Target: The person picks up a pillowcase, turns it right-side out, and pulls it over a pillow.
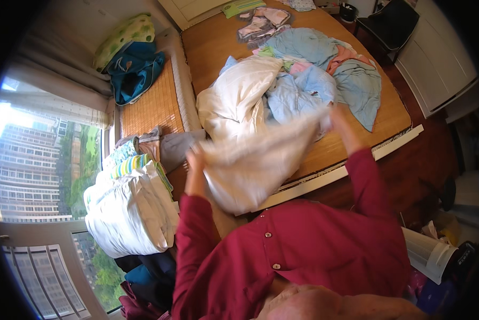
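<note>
A white cloth [255, 168], blurred by motion, is stretched between my two hands above the near edge of the bed. My left hand [195, 160] grips its left end, and my right hand [336, 116] holds the upper right corner. Just beyond it a cream-white bundled fabric [239, 94] lies on the bed mat [207, 52]. Beside that bundle are a rumpled light-blue quilted cloth [299, 92] and a larger grey-blue cover [307, 44] with coral-coloured edging.
Folded white bedding [131, 212] and a striped green textile [133, 166] are stacked by the window at left. A teal fabric bag or garment [131, 72] lies on the window-side mat. A white bed rail [307, 188] runs along the near edge. A black chair [389, 24] stands at upper right.
</note>
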A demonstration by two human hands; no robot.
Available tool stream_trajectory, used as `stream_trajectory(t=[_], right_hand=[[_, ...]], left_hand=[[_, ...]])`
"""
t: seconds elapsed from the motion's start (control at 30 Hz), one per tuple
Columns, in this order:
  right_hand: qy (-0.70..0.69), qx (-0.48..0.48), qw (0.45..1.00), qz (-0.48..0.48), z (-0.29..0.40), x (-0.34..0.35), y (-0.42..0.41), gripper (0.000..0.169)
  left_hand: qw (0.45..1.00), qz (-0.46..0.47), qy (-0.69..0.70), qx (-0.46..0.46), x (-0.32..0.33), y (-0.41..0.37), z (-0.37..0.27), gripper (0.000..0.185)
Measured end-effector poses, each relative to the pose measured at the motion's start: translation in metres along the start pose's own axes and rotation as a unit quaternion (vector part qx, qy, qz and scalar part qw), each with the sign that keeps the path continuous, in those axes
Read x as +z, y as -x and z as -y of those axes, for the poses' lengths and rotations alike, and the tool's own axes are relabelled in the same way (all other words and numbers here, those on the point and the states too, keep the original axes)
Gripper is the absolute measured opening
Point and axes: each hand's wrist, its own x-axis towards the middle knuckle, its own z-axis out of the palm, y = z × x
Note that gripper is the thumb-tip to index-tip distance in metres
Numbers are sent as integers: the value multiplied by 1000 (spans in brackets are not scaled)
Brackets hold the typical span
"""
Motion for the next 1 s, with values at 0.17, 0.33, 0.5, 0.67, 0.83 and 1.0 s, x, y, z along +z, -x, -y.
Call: stream_trajectory(t=[0.17,0.33,0.5,0.67,0.83,1.0], right_hand=[[-250,-504,810,-165,381,-104,86,26],[-279,-641,648,-302,458,-187,257,23],[-138,-658,616,-411,418,-213,266,25],[-160,-685,599,-383,350,-200,356,23],[-97,-653,682,-315,326,-170,382,22],[-57,-663,722,-191,329,-117,397,20]], left_hand=[[846,-510,-140,-65,-348,-92,-2,55],[665,-743,74,-13,-531,5,-47,49],[588,-780,166,135,-500,42,14,38],[579,-813,-33,46,-393,114,1,30],[472,-652,578,136,-333,174,29,34],[496,-649,576,-21,-273,191,62,28]])
